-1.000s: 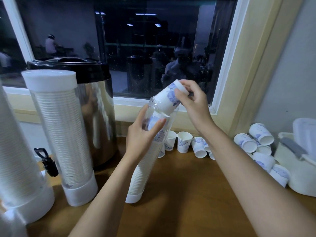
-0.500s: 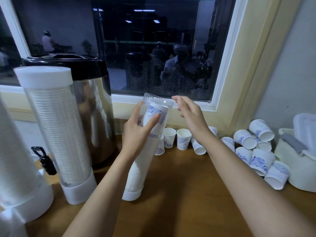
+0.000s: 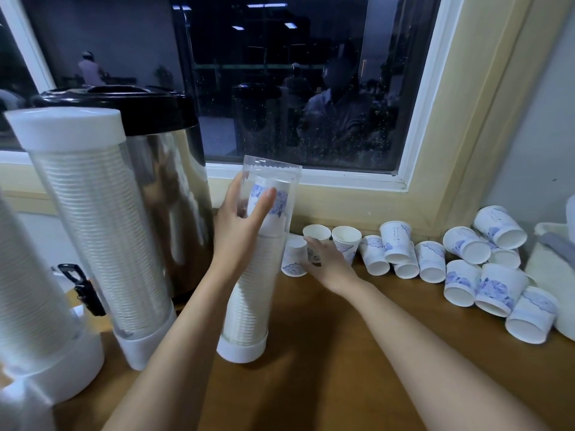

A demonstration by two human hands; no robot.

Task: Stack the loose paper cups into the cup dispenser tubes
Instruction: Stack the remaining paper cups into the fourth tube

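Cup [image 3: 270,196] now inside tube [image 3: 271,171], right hand [image 3: 327,263] lowered

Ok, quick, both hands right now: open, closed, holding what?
Left hand: grips the open dispenser tube near its top.
Right hand: at an upright loose cup; grip cannot be told.

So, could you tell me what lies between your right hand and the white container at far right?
Loose paper cups, a row then a pile, in the head view.
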